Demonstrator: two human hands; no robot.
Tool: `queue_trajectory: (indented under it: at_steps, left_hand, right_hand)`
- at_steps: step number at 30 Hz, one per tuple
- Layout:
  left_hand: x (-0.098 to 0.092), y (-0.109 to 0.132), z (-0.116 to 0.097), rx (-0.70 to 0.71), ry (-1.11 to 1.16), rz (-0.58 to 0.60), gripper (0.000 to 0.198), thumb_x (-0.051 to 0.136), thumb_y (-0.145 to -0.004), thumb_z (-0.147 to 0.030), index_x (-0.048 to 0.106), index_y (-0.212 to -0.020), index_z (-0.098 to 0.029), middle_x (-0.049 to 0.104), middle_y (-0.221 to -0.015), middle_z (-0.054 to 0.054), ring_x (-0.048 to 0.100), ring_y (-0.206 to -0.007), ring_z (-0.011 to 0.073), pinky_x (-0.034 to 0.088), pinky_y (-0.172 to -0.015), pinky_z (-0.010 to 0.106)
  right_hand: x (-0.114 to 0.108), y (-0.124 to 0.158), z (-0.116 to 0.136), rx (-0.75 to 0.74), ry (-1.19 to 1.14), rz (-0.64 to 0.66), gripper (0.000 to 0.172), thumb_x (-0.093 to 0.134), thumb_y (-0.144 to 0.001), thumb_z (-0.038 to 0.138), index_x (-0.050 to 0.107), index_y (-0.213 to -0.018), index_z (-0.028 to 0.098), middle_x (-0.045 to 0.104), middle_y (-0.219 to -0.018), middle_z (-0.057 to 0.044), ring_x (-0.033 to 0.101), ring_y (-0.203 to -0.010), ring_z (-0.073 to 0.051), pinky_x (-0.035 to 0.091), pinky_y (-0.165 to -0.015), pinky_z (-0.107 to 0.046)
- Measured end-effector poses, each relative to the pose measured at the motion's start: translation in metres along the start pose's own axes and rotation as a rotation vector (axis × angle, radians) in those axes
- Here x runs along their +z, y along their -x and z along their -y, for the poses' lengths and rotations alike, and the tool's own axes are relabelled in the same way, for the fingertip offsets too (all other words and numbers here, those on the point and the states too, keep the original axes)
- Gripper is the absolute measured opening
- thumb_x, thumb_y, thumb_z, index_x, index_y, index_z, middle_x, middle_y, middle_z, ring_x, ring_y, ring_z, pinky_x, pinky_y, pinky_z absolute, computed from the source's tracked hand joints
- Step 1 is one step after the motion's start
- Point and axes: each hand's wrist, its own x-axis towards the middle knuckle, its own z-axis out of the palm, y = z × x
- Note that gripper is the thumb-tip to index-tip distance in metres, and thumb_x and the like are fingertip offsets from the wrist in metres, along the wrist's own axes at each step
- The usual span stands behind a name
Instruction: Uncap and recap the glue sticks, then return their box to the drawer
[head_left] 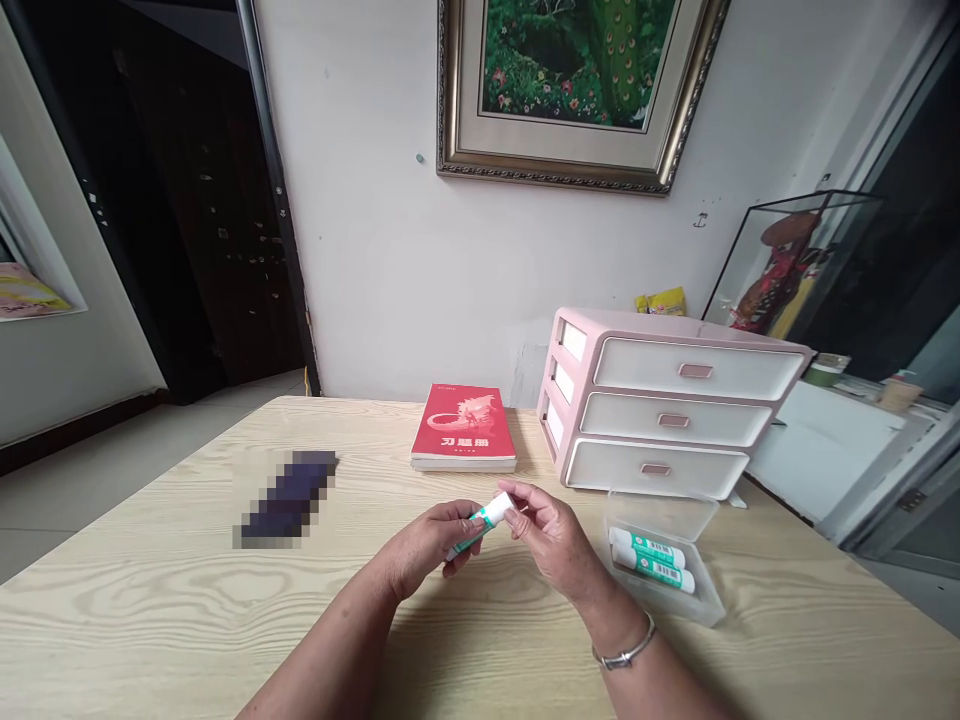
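Observation:
A green and white glue stick (491,513) is held slantwise above the middle of the table. My left hand (426,545) grips its green body, thumb on top. The fingers of my right hand (553,537) pinch the white upper end, which looks like its cap. To the right, an open clear plastic box (709,606) with its lid tilted back holds two more glue sticks (652,560) lying side by side, close to my right wrist.
A red book (463,425) lies behind my hands. At the back right stands a pink and white drawer unit (682,365). A blurred dark object (289,500) lies on the left of the wooden table (150,600). A framed picture (555,160) hangs on the wall.

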Motion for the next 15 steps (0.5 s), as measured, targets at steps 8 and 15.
queue_trajectory:
  at_steps: [8, 15]
  left_hand:
    - [0.001, 0.000, 0.003, 0.022, -0.116, 0.013, 0.034, 0.059, -0.085, -0.050, 0.058, -0.087, -0.016, 0.052, -0.076, 0.000, 0.043, -0.058, 0.0096, 0.032, -0.050, 0.023]
    - [0.002, -0.002, 0.007, 0.022, -0.237, -0.001, 0.035, 0.057, -0.086, -0.052, 0.058, -0.087, -0.017, 0.050, -0.073, -0.002, 0.041, -0.059, 0.0097, 0.034, -0.053, 0.023]
  right_hand:
    - [0.005, -0.002, -0.011, 0.045, -0.033, -0.024, 0.038, 0.068, -0.086, 0.048, 0.066, -0.108, 0.018, 0.069, -0.089, -0.005, 0.062, -0.073, -0.017, 0.053, -0.068, -0.030]
    - [0.003, 0.000, 0.000, -0.027, 0.230, 0.007, 0.030, 0.052, -0.096, 0.048, 0.063, -0.094, 0.019, 0.062, -0.074, -0.002, 0.057, -0.068, -0.016, 0.047, -0.065, -0.028]
